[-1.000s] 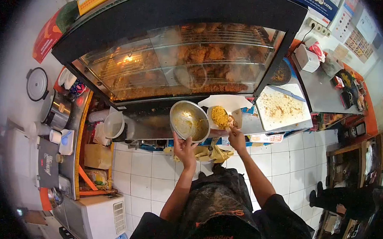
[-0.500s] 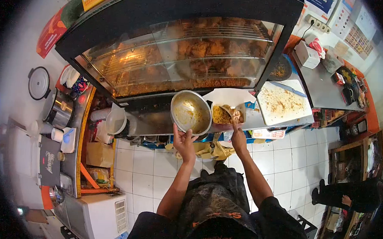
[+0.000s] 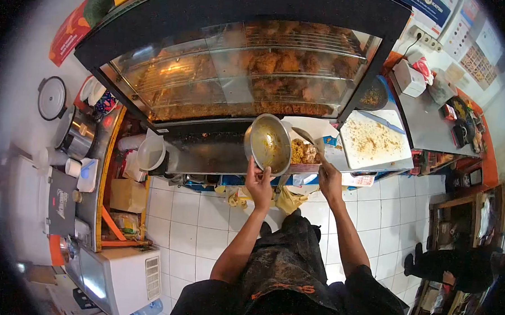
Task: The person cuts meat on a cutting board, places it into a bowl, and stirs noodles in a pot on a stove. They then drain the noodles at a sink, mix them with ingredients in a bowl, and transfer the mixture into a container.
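Observation:
My left hand (image 3: 259, 187) grips the near rim of a metal mixing bowl (image 3: 268, 150). The bowl is tilted, and a yellowish residue coats its inside. In my right hand (image 3: 330, 179) is the handle of a metal spoon (image 3: 303, 135). The spoon's head is over the far part of an open paper food box, near the bowl's right rim. Noodle-like yellow food and browner pieces (image 3: 305, 152) fill the box, whose white lid (image 3: 316, 126) is folded back. The bowl overlaps the box's left side and hides part of it.
Behind the counter edge stands a glass display case (image 3: 233, 72) with fried food on racks. A white cutting board (image 3: 374, 146) with crumbs and a knife (image 3: 381, 121) lies to the right. At left is a white plastic tub (image 3: 151, 153). Another person (image 3: 456, 270) stands at far right.
My left hand has brought the bowl rightward, over the box's left side, and tilted it more. The spoon has come up out of the food, its head now farther back.

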`<action>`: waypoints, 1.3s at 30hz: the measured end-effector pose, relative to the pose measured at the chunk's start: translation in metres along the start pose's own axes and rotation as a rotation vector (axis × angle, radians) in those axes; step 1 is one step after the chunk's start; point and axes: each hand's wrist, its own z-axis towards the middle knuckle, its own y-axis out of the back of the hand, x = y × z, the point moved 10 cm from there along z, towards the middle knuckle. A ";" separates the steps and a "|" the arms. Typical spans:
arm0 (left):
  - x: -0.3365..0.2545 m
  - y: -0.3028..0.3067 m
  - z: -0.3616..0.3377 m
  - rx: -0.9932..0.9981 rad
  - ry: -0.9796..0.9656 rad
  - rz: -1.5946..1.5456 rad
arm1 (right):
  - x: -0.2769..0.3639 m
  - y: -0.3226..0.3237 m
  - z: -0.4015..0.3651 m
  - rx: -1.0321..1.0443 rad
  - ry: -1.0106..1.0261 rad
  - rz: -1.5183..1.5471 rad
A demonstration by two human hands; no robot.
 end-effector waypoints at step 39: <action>-0.014 -0.034 0.017 -0.205 -0.148 0.209 | -0.038 -0.056 0.107 0.811 0.366 0.068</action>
